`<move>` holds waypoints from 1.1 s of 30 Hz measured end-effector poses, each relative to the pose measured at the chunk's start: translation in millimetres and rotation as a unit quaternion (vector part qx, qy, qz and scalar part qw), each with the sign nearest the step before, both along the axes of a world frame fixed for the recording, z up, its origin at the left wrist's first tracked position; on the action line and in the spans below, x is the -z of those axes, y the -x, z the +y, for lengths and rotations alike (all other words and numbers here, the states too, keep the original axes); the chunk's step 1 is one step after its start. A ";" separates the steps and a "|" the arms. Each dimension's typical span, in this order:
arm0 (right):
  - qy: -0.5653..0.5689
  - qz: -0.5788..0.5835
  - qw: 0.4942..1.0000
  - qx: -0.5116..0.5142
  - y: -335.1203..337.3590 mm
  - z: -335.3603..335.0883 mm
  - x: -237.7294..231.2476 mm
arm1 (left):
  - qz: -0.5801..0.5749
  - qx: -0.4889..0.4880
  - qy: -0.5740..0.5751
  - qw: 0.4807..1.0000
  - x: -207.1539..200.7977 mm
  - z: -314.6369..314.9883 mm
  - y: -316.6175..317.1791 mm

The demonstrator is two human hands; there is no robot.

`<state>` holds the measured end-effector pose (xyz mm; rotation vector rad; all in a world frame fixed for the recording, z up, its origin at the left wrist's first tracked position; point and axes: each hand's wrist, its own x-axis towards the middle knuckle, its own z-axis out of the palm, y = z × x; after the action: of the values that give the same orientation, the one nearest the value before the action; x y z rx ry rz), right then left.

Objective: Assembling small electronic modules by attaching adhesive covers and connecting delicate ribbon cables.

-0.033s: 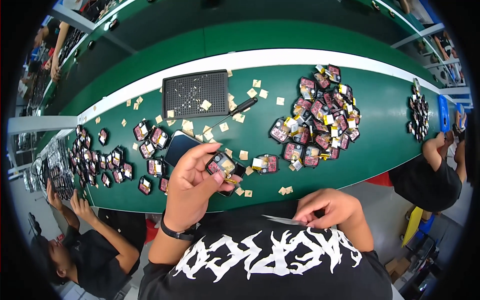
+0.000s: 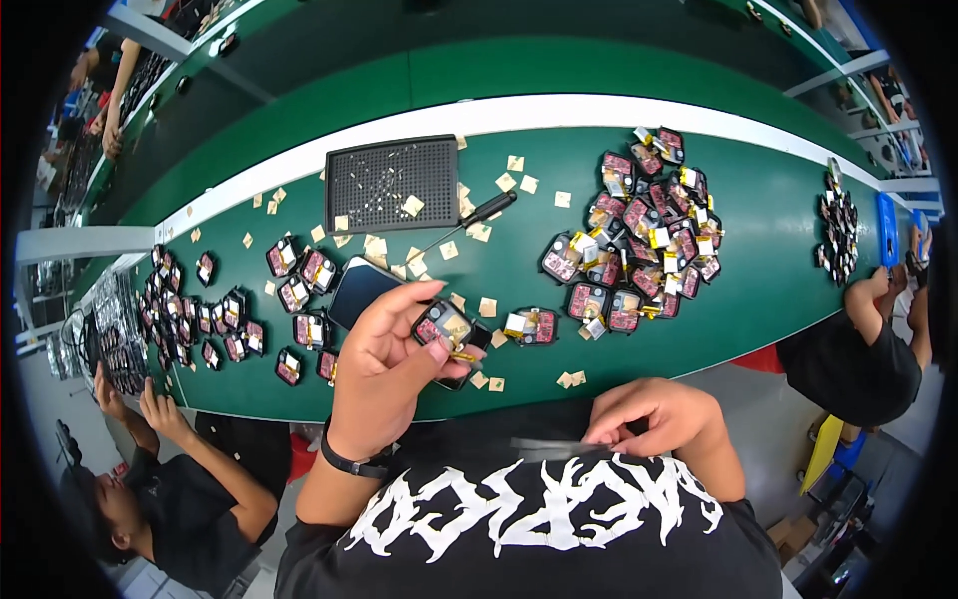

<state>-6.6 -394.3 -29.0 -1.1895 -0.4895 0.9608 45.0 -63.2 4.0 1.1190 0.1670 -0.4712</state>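
Raised over the near side of the table, my left hand (image 2: 384, 364) pinches a small black device housing (image 2: 445, 325) between thumb and fingers. A circuit board and a yellow tab show inside it. Close to my chest, my right hand (image 2: 654, 417) is closed on thin grey tweezers (image 2: 547, 445), whose tips point left and look blurred. Partly behind my left hand lies a dark flat phone-like thing (image 2: 361, 291). Similar housings with pink boards and pale batteries form a big pile (image 2: 654, 225) to the right; one lone housing (image 2: 531, 326) sits nearer.
A black perforated tray (image 2: 392, 185) with tiny bits stands at the back, beside a screwdriver (image 2: 489, 208). Small beige squares (image 2: 488, 307) lie scattered around. More housings (image 2: 195, 314) spread over the left side. Co-workers sit at left (image 2: 200, 479) and right (image 2: 858, 349).
The tweezers' tips have swung slightly up and left and are smeared by motion. My left hand keeps its hold on the housing, almost unmoved.
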 end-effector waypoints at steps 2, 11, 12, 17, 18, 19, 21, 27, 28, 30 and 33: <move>-0.007 0.002 1.000 -0.025 -4.8 2.8 0.5 | 0.005 0.003 -0.020 1.000 -1.3 -1.6 0.3; -0.029 -0.135 0.989 -0.056 -26.3 29.4 -28.3 | -0.022 -0.021 -0.066 0.997 -2.4 -8.0 12.6; -0.007 -0.133 0.989 -0.061 -25.0 32.5 -28.3 | -0.027 -0.014 -0.059 0.998 -3.7 -8.6 12.5; 0.149 -0.119 0.976 0.105 -18.1 51.4 -50.2 | -0.065 -0.007 -0.072 0.995 -9.0 -15.0 18.9; 0.189 -0.122 0.964 0.140 -18.8 56.3 -54.0 | -0.071 -0.006 -0.081 0.994 -9.8 -16.1 20.8; 0.229 -0.125 0.949 0.175 -20.0 62.4 -57.9 | -0.077 -0.005 -0.090 0.993 -11.2 -17.0 22.6; 0.216 -0.154 0.944 0.196 -23.6 78.0 -66.1 | -0.069 0.013 -0.119 0.990 -18.7 -17.6 24.3; 0.228 -0.067 0.951 0.199 -29.8 94.9 -71.0 | -0.145 0.053 -0.234 0.960 -19.9 -18.7 28.3; 0.227 -0.067 0.951 0.197 -29.4 95.6 -70.2 | -0.182 0.056 -0.250 0.949 -17.3 -17.3 29.9; 0.223 -0.072 0.951 0.199 -28.1 96.0 -66.3 | -0.218 0.061 -0.267 0.937 -17.4 -15.4 30.5; 0.217 -0.079 0.953 0.197 -28.0 96.4 -63.8 | -0.254 0.095 -0.330 0.904 -21.9 -14.1 29.0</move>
<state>21.5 -297.9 34.8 -1.6957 -0.1507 0.6427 16.0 -77.4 25.9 1.9021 -0.2672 -0.2797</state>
